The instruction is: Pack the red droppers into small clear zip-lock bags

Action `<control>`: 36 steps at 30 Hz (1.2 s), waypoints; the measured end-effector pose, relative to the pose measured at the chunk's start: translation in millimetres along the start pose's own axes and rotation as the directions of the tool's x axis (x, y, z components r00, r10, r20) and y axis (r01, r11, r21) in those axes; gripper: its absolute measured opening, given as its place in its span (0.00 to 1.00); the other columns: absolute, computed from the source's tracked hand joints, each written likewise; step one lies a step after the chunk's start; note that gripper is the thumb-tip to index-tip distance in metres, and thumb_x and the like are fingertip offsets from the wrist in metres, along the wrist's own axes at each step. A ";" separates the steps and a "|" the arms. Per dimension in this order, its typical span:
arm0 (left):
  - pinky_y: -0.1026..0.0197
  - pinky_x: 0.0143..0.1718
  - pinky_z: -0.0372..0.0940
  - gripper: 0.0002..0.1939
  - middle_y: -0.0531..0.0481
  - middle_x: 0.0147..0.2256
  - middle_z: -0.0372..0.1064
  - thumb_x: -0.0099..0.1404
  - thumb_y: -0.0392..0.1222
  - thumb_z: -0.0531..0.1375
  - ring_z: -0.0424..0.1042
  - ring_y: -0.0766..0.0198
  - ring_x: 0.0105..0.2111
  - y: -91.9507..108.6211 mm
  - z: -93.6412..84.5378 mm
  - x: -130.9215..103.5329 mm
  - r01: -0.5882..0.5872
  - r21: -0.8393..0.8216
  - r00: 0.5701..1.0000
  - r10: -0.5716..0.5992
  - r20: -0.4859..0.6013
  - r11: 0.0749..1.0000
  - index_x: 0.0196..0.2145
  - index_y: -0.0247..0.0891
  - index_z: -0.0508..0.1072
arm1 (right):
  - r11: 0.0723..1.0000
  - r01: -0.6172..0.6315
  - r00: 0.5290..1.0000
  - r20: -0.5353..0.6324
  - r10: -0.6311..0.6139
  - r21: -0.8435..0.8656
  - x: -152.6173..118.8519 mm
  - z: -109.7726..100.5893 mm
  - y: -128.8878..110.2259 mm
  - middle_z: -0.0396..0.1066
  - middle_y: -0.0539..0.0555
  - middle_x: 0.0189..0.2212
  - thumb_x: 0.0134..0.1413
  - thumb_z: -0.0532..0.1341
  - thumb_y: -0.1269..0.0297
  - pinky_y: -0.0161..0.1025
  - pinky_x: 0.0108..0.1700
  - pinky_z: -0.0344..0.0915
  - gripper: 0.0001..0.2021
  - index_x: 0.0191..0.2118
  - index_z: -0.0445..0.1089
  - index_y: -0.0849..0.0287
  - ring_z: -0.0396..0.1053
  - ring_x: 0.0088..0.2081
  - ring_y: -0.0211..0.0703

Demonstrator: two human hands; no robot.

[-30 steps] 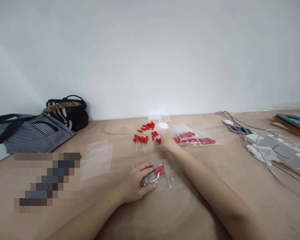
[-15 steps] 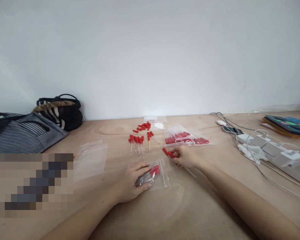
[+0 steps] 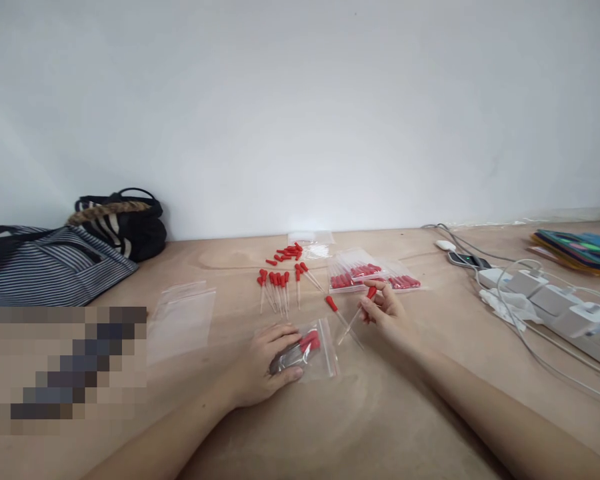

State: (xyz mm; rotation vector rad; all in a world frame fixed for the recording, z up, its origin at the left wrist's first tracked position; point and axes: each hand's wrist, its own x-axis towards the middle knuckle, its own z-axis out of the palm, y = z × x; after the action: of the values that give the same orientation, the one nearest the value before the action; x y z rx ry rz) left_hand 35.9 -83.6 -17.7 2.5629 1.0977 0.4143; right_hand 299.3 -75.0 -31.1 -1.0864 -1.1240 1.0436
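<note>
Slumping on my bench (image 3: pixel 220 433) at ten o'clock, with twelve straight ahead at the wall (image 3: pixel 300 120), is a striped bag (image 3: pixel 85 260). A black bag (image 3: pixel 145 230) with a furry trim leans just behind it, nearer half past ten. Flat clear bags (image 3: pixel 183 327) overlap on that same bearing, closer to me.

A little short of twelve, my left hand (image 3: pixel 275 360) rests over a filled bag (image 3: pixel 307 347) with red-topped droppers inside; thumb and fingers are spread across it, and I cannot tell whether they grip. The bag's zip edge faces three o'clock. Beyond it at twelve lies a bunch of loose droppers (image 3: pixel 280 283), red ends away from me, and farther up a scatter of red caps (image 3: pixel 287 252) sits beside clear tubes (image 3: pixel 317 251).

Just past twelve, a single dropper (image 3: pixel 331 304) lies on the bench, its red end toward eleven. At one o'clock my right hand (image 3: pixel 373 303), well apart from the left, pinches the red end of another dropper (image 3: pixel 371 292), tilted with its tip toward seven; the two cross in my view. Packed bags (image 3: pixel 355 277) of droppers lie just beyond that hand. Toward two o'clock come a white power strip (image 3: pixel 587 340) loaded with plugs and a stack of colourful sheets (image 3: pixel 575 250).
</note>
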 end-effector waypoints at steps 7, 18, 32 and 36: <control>0.46 0.53 0.56 0.24 0.42 0.53 0.60 0.58 0.50 0.57 0.59 0.51 0.54 -0.1 0.6 2.0 -0.005 -0.007 1.000 0.005 0.010 1.000 0.51 0.40 0.64 | 0.998 0.043 0.999 -0.021 -0.044 -0.036 -6.0 13.1 -0.9 0.60 0.46 0.24 0.45 0.59 0.49 0.36 0.25 0.61 0.24 0.45 0.54 0.55 0.62 0.22 0.35; 0.47 0.53 0.56 0.23 0.42 0.53 0.60 0.58 0.49 0.57 0.58 0.51 0.54 -2.7 3.3 1.8 -0.015 -0.001 1.000 0.015 0.000 1.000 0.51 0.39 0.64 | 0.985 -0.151 0.979 0.149 0.137 0.084 -16.6 23.3 8.1 0.66 0.49 0.25 0.40 0.61 0.45 0.39 0.31 0.66 0.25 0.39 0.61 0.58 0.67 0.25 0.36; 0.47 0.54 0.55 0.24 0.43 0.53 0.61 0.58 0.49 0.58 0.59 0.52 0.53 0.3 2.8 2.7 -0.029 0.008 0.999 0.029 -0.016 1.000 0.51 0.40 0.64 | 0.837 0.092 0.908 0.390 0.152 -0.539 -27.0 25.5 -8.8 0.66 0.46 0.18 0.42 0.60 0.70 0.30 0.24 0.56 0.04 0.28 0.72 0.59 0.60 0.20 0.33; 0.47 0.54 0.55 0.24 0.44 0.52 0.62 0.58 0.50 0.58 0.60 0.52 0.53 -2.5 5.5 2.6 -0.052 0.004 0.998 0.052 -0.042 0.999 0.51 0.41 0.64 | 0.809 0.175 0.880 0.458 0.128 -0.561 -25.1 33.5 -5.9 0.66 0.45 0.17 0.44 0.59 0.71 0.29 0.25 0.55 0.04 0.25 0.71 0.59 0.60 0.20 0.32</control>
State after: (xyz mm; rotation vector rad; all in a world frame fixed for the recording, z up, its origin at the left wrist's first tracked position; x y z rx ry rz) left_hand 38.1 -81.0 -23.4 2.6014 1.0489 0.4823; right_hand 263.3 -96.5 -25.9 -1.3237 -1.9593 0.9882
